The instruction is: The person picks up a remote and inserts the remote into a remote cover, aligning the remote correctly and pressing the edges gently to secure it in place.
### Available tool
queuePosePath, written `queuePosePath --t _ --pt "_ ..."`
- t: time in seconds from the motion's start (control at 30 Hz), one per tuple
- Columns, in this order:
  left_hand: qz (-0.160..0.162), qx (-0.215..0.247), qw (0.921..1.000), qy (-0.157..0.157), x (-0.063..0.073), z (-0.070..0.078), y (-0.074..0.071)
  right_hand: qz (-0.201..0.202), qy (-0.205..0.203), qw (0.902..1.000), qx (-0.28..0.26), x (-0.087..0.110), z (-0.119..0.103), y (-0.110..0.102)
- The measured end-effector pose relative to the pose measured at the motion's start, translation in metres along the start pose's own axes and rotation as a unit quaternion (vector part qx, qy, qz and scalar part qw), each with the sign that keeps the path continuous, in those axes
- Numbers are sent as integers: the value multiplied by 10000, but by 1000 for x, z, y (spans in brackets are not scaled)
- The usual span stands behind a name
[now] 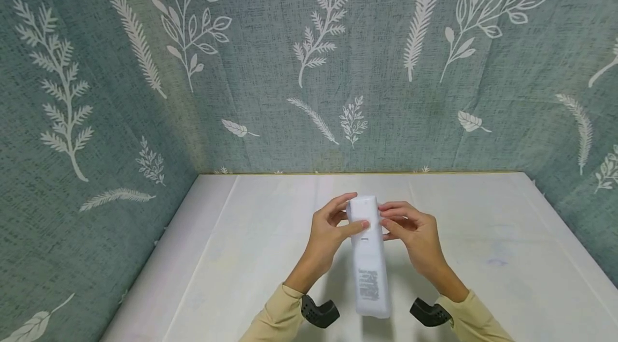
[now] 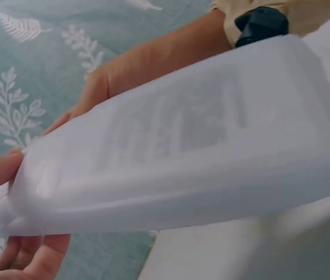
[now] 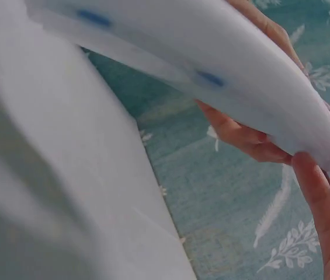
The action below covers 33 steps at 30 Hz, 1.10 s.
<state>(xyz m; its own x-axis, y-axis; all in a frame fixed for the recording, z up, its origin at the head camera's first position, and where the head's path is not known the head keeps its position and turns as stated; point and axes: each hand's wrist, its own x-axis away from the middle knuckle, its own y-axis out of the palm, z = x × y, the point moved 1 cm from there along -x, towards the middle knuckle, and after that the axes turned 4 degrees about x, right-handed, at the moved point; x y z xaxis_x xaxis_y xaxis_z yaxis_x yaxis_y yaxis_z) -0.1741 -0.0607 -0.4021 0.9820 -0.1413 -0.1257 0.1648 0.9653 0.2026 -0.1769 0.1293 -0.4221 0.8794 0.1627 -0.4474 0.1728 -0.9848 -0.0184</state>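
Observation:
A long white item in a thin translucent wrapper [image 1: 369, 261] is held above the table, its far end up between both hands. Grey print shows blurred through the wrapping on its face; in the right wrist view, two blue marks lie along another side. My left hand [image 1: 324, 232] grips the far end from the left, thumb on the face and fingers behind. From the right, my right hand [image 1: 419, 235] pinches the wrapper at the same end between thumb and fingers. In the right wrist view, right-hand fingers [image 3: 319, 204] touch the wrapping's end. What exactly is inside cannot be told.
Beneath the hands lies a white table [image 1: 260, 245] with faint creases. Green-grey fabric with white leaf patterns [image 1: 270, 63] stands behind it and at both sides. Each wrist bears a black camera [image 1: 320, 312], below a beige sleeve [image 1: 277, 312].

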Motion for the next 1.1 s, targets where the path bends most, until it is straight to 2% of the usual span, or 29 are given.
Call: queuePosePath --t 0.23,0.37,0.53,0.63,0.73,0.83,0.97,1.1 --pt "-50 18 10000 5 0 2 -2 82 10 9999 -62 0 -2 2" --pt "-46 27 10000 -37 1 1 -1 69 26 9996 -281 -2 -3 4" --pt "65 -120 9999 -101 4 -1 -1 -111 161 9984 -530 -2 -4 5" --pt "170 -231 9995 -159 6 -4 -1 -264 235 9984 -446 -2 -4 7" --pt "188 -275 9993 -183 8 -8 0 -242 369 9988 -216 -2 -3 11" --pt "161 -121 9997 -118 9 -11 -1 -7 519 9986 -49 -3 -4 12" --pt "191 347 9992 24 10 -13 -5 312 695 9970 -128 -6 -7 10" --pt "174 468 9986 177 10 -15 -8 356 745 9965 -155 -7 -9 10"
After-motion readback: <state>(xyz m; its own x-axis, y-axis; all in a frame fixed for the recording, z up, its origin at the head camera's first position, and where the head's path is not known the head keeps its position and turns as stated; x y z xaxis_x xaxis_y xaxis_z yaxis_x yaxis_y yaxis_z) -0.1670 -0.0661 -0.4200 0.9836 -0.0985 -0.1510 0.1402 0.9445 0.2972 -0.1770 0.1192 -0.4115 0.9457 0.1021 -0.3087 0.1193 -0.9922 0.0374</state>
